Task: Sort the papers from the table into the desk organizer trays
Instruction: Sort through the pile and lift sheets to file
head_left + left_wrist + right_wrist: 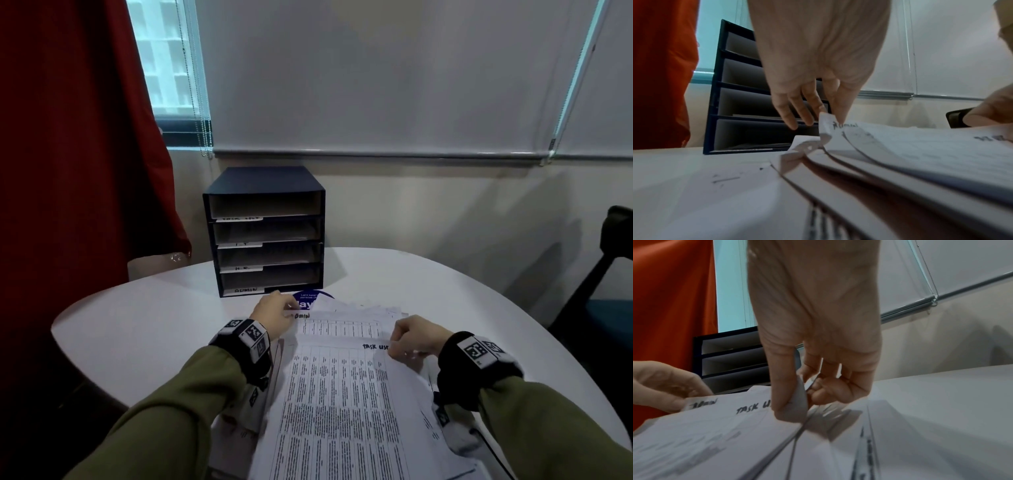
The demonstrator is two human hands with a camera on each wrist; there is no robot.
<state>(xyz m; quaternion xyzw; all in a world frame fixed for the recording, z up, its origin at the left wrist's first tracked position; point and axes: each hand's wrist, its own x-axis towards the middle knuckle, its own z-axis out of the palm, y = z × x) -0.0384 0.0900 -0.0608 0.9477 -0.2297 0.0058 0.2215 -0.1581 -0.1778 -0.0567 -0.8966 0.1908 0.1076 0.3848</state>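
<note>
Head view: we had a big stack of papers [342,394] at the table's [137,325] near edge, right hand [416,337] pinching the "TASK LIST" sheet's corner, left hand [274,313] pinching the "ADMIN" sheet's. Desk organizer [267,233] stood toward the far edge, trays with few sheets; most sorting remained.

Olive sleeves [191,394], black wristbands [245,342] bearing square markers

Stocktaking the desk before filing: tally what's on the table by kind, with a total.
Desk organizer: 1, with 4 labelled trays
Paper pile: 1, sheets too overlapped to count
Round blue sticker: 1
Hands on the papers: 2, left hand, right hand
Total: 5
</note>
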